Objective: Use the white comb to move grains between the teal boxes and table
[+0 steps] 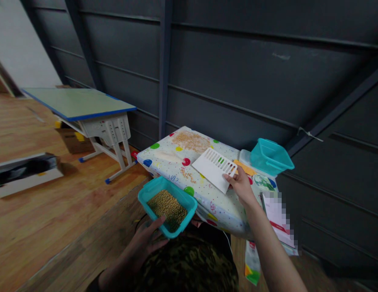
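My left hand (150,237) grips the near rim of a teal plastic tub (191,209), thumb over the edge. Soybeans (167,205) cover the tub's bottom, and it is held at the table's front edge. Between the fingers of my right hand (242,187) is the right end of a white slotted plastic board (211,172), held over the table. Beyond the board a spread of small tan grains or beans (190,140) lies on the cloth. A few more loose beans (188,175) are scattered left of the board.
The table wears a white patterned cloth (155,156). At its right stand another teal tub (271,156), an orange item (245,167) and a green-and-white round item (264,182). A clipboard with papers (275,215) hangs past the right edge. A green-topped desk (82,101) stands left; a dark wall (237,73) rises behind.
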Motion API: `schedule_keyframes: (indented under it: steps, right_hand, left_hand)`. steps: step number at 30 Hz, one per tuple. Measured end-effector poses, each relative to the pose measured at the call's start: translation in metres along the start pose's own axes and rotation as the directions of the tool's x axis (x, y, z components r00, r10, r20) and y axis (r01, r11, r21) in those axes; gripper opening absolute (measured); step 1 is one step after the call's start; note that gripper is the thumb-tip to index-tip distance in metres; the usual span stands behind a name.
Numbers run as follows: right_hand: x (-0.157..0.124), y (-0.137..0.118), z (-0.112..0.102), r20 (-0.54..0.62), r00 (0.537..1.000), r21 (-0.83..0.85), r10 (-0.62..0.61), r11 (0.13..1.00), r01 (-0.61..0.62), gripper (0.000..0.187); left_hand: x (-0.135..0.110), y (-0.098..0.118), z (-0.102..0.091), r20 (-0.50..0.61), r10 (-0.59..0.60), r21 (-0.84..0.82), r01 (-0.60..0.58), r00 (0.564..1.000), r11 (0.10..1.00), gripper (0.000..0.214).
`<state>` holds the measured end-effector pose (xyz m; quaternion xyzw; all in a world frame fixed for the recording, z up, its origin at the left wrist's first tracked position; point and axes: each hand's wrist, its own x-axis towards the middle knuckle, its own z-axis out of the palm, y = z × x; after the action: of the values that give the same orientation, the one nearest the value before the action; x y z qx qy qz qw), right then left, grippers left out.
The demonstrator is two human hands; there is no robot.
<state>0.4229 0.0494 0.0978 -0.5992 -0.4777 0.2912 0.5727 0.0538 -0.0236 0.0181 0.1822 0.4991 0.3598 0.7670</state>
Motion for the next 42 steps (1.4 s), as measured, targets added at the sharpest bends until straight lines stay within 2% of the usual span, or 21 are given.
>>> schedule_keyframes:
  steps: [3, 6, 9, 13, 18, 22, 24, 28, 33, 38, 42]
  right_hand:
    - [-0.01, 0.003, -0.005, -0.018, 0.995, 0.053, 0.098, 0.994, -0.097, 0.086]
    - [-0.024, 0.004, -0.002, 0.01, 0.981, 0.095, 0.195, 0.976, -0.195, 0.097]
    - [-0.04, 0.003, 0.005, 0.05, 0.972, 0.131, 0.229, 0.963, -0.234, 0.093]
    - [-0.057, 0.0, 0.016, 0.087, 0.972, 0.139, 0.217, 0.964, -0.228, 0.081]
    - [-0.072, -0.004, 0.024, 0.067, 0.976, 0.131, 0.208, 0.968, -0.216, 0.083]
    - [-0.079, -0.008, 0.028, 0.133, 0.965, 0.142, 0.224, 0.96, -0.243, 0.082]
    - [-0.079, -0.01, 0.029, 0.147, 0.962, 0.153, 0.231, 0.955, -0.252, 0.083]
    - [-0.077, -0.009, 0.027, 0.091, 0.971, 0.17, 0.22, 0.957, -0.233, 0.086]
    - [-0.072, -0.006, 0.026, 0.119, 0.97, 0.16, 0.211, 0.96, -0.229, 0.082]
    - [-0.049, -0.002, 0.037, 0.007, 0.987, 0.203, 0.161, 0.966, -0.159, 0.086]
    - [-0.034, -0.002, 0.047, 0.052, 0.989, 0.179, 0.141, 0.973, -0.148, 0.083]
  left_hand:
    - [-0.001, 0.001, 0.001, -0.006, -0.002, 0.01, 0.002, 1.0, 1.0, 0.051]
    - [-0.001, 0.001, 0.001, 0.001, -0.018, 0.003, 0.018, 1.0, 1.0, 0.052]
    - [0.002, -0.001, -0.001, 0.001, -0.016, -0.015, 0.016, 1.0, 1.0, 0.057]
    - [0.003, -0.003, -0.002, -0.005, -0.016, -0.006, 0.016, 1.0, 1.0, 0.054]
    - [-0.001, 0.001, 0.002, -0.011, -0.028, -0.013, 0.028, 1.0, 1.0, 0.043]
    - [-0.002, 0.002, 0.002, 0.001, -0.017, 0.0, 0.017, 1.0, 1.0, 0.056]
    - [-0.001, 0.002, 0.001, 0.02, -0.013, 0.001, 0.013, 1.0, 1.0, 0.059]
    - [-0.001, 0.003, 0.001, 0.01, -0.016, 0.013, 0.016, 1.0, 1.0, 0.054]
    - [-0.005, 0.006, 0.005, -0.027, -0.01, 0.027, 0.01, 1.0, 1.0, 0.051]
    - [-0.001, 0.008, 0.005, -0.062, 0.001, 0.014, 0.0, 0.998, 1.0, 0.052]
    - [0.0, 0.01, 0.001, -0.08, 0.001, -0.016, -0.002, 0.997, 1.0, 0.051]
